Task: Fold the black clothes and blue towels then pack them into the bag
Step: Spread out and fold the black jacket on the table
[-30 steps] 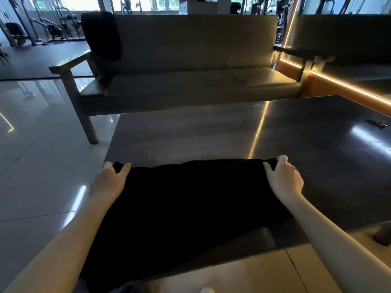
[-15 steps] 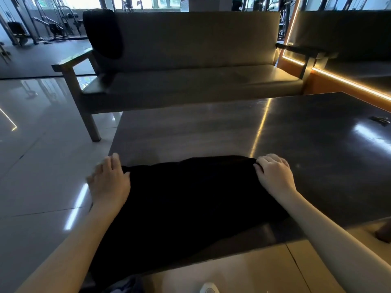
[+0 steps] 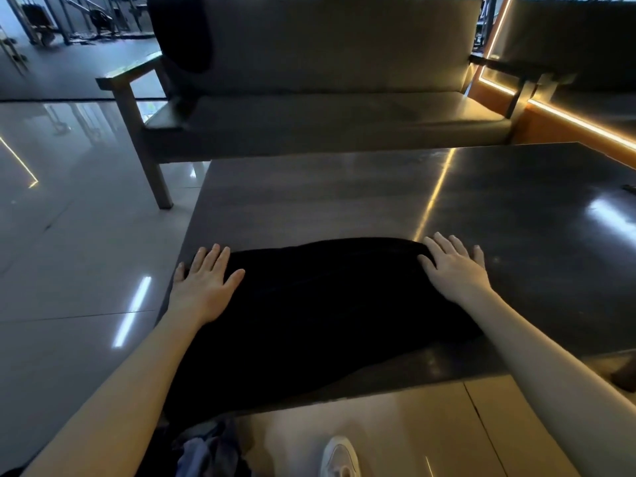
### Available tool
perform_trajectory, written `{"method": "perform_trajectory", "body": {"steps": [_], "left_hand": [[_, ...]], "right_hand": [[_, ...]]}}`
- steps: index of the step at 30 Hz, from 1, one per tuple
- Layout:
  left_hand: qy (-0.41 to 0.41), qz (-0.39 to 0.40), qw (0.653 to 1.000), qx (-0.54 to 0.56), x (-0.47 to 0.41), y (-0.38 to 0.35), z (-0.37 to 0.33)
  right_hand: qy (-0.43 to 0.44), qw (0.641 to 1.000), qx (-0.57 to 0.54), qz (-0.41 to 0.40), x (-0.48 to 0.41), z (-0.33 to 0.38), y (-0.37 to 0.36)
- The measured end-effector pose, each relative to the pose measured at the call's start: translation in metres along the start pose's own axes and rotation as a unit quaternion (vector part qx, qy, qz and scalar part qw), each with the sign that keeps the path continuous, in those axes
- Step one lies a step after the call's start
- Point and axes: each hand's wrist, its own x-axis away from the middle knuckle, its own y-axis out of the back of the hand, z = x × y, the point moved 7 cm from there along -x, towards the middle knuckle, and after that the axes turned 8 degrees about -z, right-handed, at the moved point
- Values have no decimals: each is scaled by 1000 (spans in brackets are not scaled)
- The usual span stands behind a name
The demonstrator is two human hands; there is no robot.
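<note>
A black garment point(image 3: 327, 311) lies spread on the near left part of the dark table point(image 3: 361, 201), its near edge hanging over the table's front. My left hand point(image 3: 203, 280) lies flat with straight fingers on the garment's far left corner, at the table's left edge. My right hand point(image 3: 454, 266) lies flat with spread fingers on the far right corner, fingertips reaching onto bare tabletop. A bluish crumpled cloth point(image 3: 206, 449) shows below the table's front edge, partly hidden by my left forearm. No bag is in view.
A grey sofa point(image 3: 327, 108) with wooden arms stands behind the table; a black cloth point(image 3: 182, 32) hangs over its left backrest. A small dark object point(image 3: 629, 187) lies at the table's right edge. My white shoe point(image 3: 339, 456) is on the floor. Glossy tiles lie left.
Both hands let go of the garment's far corners and flattened onto them, fingers now straight. The camera view tilted down and closer to the table.
</note>
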Motion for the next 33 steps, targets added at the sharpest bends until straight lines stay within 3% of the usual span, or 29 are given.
{"method": "perform_trajectory", "body": {"steps": [5,8,11,20,22,25,29,33], "left_hand": [[-8,-64,998,6,25,17,-16],[-17,-31,997,74,52,15,-26],[-34,22,998,37,66,3,-20],[-47,31,998,8,44,3,-14],[-25,14,1000,5,49,9,-13],[75,-23,997,7,76,27,-1],[197,24,980,22,115,36,28],[209,95,968,104,125,38,31]], "right_hand": [[32,989,-65,-131,45,49,32],[86,991,-92,-47,72,80,22],[108,991,-59,44,85,82,1],[81,996,-33,25,84,79,-3],[78,997,-19,23,86,81,-1],[71,997,-11,16,91,83,1],[59,998,-11,8,103,87,2],[51,998,-23,13,115,96,5]]}}
